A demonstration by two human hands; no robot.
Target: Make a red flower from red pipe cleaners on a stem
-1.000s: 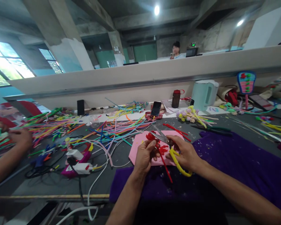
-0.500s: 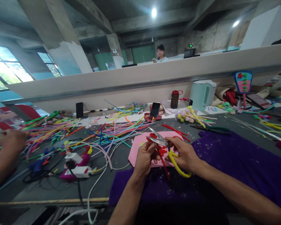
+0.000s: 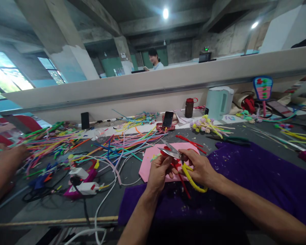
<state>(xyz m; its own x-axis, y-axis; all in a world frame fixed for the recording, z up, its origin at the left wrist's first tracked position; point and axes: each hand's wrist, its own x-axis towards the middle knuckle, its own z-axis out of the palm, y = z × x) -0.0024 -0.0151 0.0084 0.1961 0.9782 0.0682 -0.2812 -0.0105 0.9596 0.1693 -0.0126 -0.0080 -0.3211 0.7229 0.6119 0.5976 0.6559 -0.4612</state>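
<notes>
My right hand (image 3: 200, 168) is closed on yellow-handled scissors (image 3: 193, 180), whose open metal blades point up and left. In my left hand (image 3: 159, 170), the fingers pinch a red pipe cleaner (image 3: 185, 186), its loose end hanging down toward the right. The blades lie just above my left fingertips; whether they touch the red piece I cannot tell. Under both hands is a pink sheet (image 3: 146, 170) with red bits on it, resting on purple cloth (image 3: 260, 173). More red pipe cleaners (image 3: 191, 143) lie behind the sheet.
Loose coloured pipe cleaners (image 3: 127, 139) spread across the left and centre. A power strip (image 3: 73, 193) with plugs and cables sits left, near another person's hand (image 3: 14, 158). Pliers (image 3: 232, 140), a kettle (image 3: 219, 102), a bottle (image 3: 189, 108) and a phone (image 3: 167, 119) stand or lie farther back.
The red pipe cleaner's hanging end has swung a little to the right. My hands and the scissors stay nearly in place. Beyond the partition, a person has moved left.
</notes>
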